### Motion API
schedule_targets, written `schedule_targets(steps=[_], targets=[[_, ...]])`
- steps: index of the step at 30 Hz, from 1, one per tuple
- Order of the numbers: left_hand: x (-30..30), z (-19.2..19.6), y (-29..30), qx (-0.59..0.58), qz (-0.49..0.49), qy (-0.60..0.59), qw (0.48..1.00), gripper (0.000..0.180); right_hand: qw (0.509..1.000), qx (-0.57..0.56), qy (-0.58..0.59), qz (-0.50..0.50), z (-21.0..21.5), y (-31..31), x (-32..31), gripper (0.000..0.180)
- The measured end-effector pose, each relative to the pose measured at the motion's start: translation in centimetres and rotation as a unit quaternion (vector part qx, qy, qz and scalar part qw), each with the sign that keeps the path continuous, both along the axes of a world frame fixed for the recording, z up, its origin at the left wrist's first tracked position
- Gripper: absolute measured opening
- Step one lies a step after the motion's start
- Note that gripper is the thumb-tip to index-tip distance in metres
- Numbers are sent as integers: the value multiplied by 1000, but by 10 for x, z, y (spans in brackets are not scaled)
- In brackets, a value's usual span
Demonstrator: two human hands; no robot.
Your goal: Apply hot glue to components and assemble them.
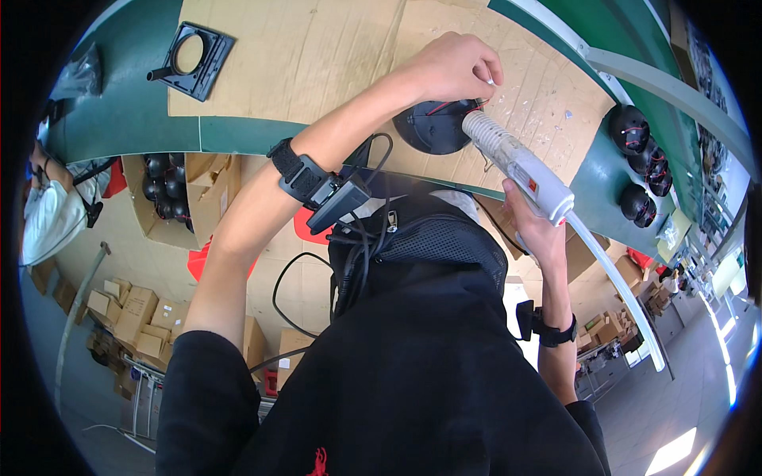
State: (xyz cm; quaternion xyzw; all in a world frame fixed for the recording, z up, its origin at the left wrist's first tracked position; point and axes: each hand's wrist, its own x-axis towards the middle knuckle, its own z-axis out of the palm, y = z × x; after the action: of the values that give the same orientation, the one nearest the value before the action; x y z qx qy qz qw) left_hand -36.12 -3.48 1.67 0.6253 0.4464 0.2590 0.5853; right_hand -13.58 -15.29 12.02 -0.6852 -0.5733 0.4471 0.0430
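Observation:
A round black dome-shaped housing (432, 131) with thin red and dark wires lies on the cardboard near the bench's front edge. Above it, my left hand (456, 70) is closed in a pinch on what looks like a thin wire, with a small white bit at the fingertips. My right hand (536, 226) grips a white tube-shaped hot-air gun (520, 166) with a ribbed grey end and a red switch. That ribbed end points at the housing's right side, close beneath my left fingertips. The wire's far end is hidden.
A black square frame with a round hole (190, 59) lies at the far left of the cardboard sheet (317, 47). Several black domes (629, 129) stand at the right; more fill a carton (164, 190) below left. A white hose (619, 285) trails from the gun.

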Motion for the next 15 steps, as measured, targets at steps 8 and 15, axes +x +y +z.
schedule_targets(steps=[8,15], targets=[[-6,-5,0,-10,9,-16,1000,21,1000,-1,9,0,0,-1,2,39],[-16,1,-3,-6,12,-14,1000,24,999,-18,11,-34,10,3,-3,36]])
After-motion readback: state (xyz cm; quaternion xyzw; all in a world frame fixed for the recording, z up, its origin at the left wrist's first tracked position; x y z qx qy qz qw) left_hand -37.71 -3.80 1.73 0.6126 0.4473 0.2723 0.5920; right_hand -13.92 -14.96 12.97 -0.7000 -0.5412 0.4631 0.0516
